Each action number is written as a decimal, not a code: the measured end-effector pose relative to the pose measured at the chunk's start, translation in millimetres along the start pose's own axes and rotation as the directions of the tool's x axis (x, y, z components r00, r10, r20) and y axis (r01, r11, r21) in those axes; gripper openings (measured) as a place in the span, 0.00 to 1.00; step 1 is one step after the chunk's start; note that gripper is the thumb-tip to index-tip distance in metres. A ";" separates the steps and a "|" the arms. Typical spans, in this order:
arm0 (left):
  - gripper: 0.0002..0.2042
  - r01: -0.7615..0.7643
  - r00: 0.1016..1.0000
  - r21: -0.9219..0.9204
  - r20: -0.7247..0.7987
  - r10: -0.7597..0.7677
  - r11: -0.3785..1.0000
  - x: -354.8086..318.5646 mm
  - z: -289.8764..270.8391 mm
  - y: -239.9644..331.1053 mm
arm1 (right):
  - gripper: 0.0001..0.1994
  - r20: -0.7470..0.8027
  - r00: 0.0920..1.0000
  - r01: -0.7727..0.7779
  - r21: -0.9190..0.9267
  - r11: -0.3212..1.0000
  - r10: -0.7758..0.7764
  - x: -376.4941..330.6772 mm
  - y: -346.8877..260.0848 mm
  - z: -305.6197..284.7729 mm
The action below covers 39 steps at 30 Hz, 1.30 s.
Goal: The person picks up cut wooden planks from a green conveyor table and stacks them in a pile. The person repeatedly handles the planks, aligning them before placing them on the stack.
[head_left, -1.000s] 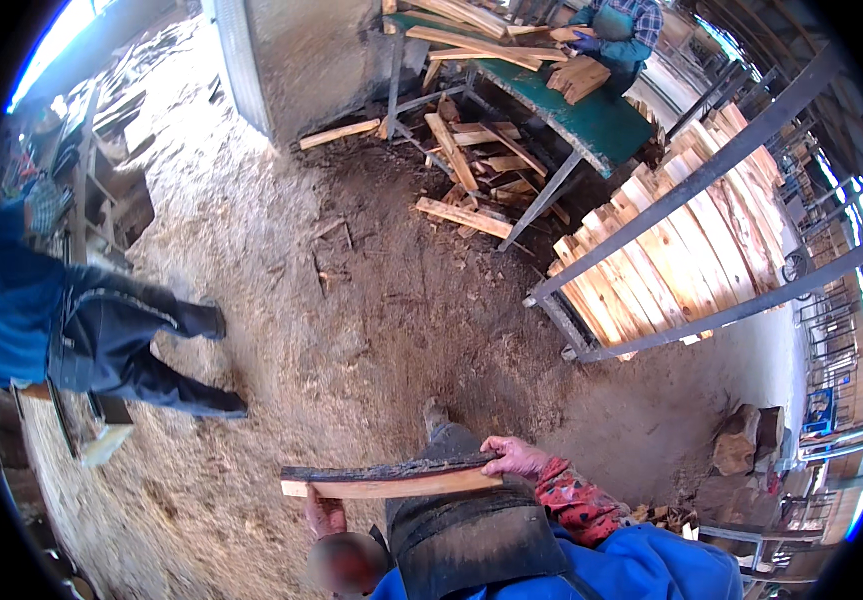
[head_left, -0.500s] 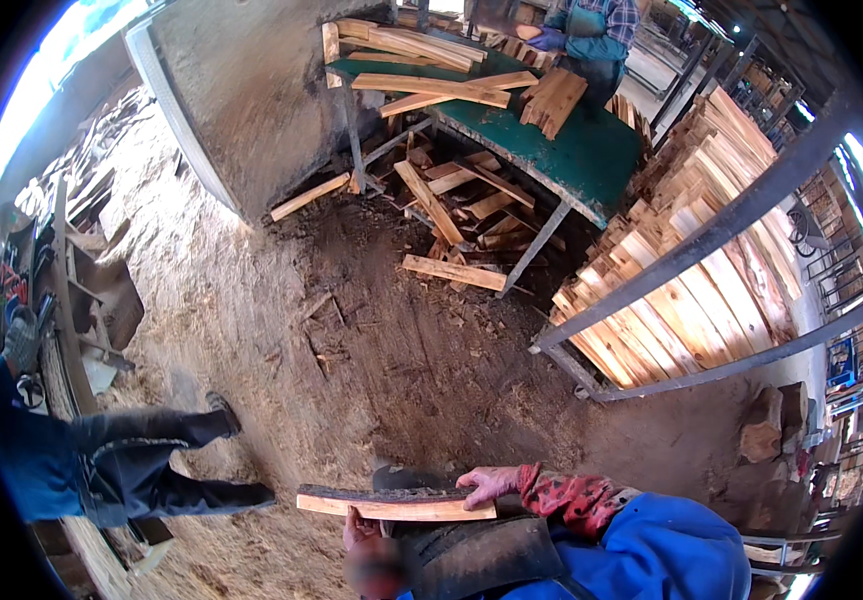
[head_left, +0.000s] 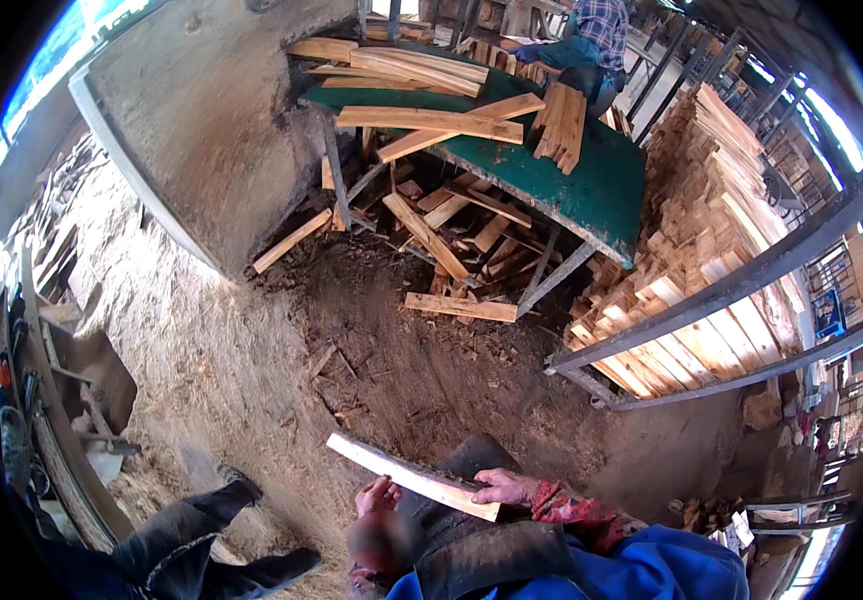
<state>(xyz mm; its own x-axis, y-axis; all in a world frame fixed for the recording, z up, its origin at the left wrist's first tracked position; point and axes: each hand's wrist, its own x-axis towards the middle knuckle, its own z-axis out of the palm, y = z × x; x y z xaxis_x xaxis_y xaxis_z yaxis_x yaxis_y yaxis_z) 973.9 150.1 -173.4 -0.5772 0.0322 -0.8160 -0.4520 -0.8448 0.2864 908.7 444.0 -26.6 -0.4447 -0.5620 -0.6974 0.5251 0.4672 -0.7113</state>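
Note:
Low in the view, a short wooden board (head_left: 422, 482) with a dark bark-like strip along its far edge lies slantwise across my lap, its left end farther from me. The fingers of my right hand (head_left: 508, 488) rest over its right end, gripping it. My left hand (head_left: 378, 497) is closed at the near edge, toward the left end; its fingertips meet the wood. A red patterned sleeve (head_left: 577, 510) covers my right forearm. Part of my left wrist is blurred.
Ahead stands a green-topped table (head_left: 592, 200) bearing several boards, with scrap wood (head_left: 462, 230) heaped beneath. A tall stack of planks (head_left: 712, 340) fills a metal rack (head_left: 722, 292) at right. A co-worker's legs (head_left: 192, 540) are close at lower left; another person (head_left: 592, 50) is beyond the table.
The board has turned from nearly level to a slant, its left end swinging away from me. My hands have stayed on it. The view has shifted, and the left co-worker appears lower.

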 end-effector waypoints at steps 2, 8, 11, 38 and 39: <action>0.08 0.024 1.000 0.067 0.002 -0.025 0.997 20.0 22.2 16.9 | 0.26 -0.040 0.998 0.047 0.035 0.998 -0.045 14.2 -9.4 -8.8; 0.11 0.081 0.990 0.197 0.094 -0.101 0.977 52.8 91.6 51.1 | 0.24 -0.184 0.983 0.042 0.184 0.982 -0.008 70.3 -38.8 -54.0; 0.11 0.032 0.997 0.206 0.066 -0.047 0.978 68.6 105.0 67.2 | 0.23 -0.216 0.976 0.036 0.235 0.971 0.016 122.2 -27.8 -94.3; 0.07 -0.072 0.992 0.024 -0.107 0.074 0.997 211.0 149.4 274.0 | 0.18 -0.649 0.703 0.309 -0.090 0.947 -0.291 309.3 -251.9 -310.0; 0.08 -0.112 0.981 0.112 -0.144 0.128 0.987 213.4 164.1 295.9 | 0.20 -0.703 0.529 0.315 -0.358 0.879 -0.475 312.3 -271.6 -318.3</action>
<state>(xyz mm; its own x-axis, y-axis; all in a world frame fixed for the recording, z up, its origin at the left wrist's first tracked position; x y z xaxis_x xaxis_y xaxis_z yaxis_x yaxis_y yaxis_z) 605.3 -5.4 -180.4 -0.5262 -0.1535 -0.8364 -0.4579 -0.7777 0.4308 396.3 358.9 -79.0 -0.9949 -0.0402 -0.0924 0.0621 0.4783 -0.8760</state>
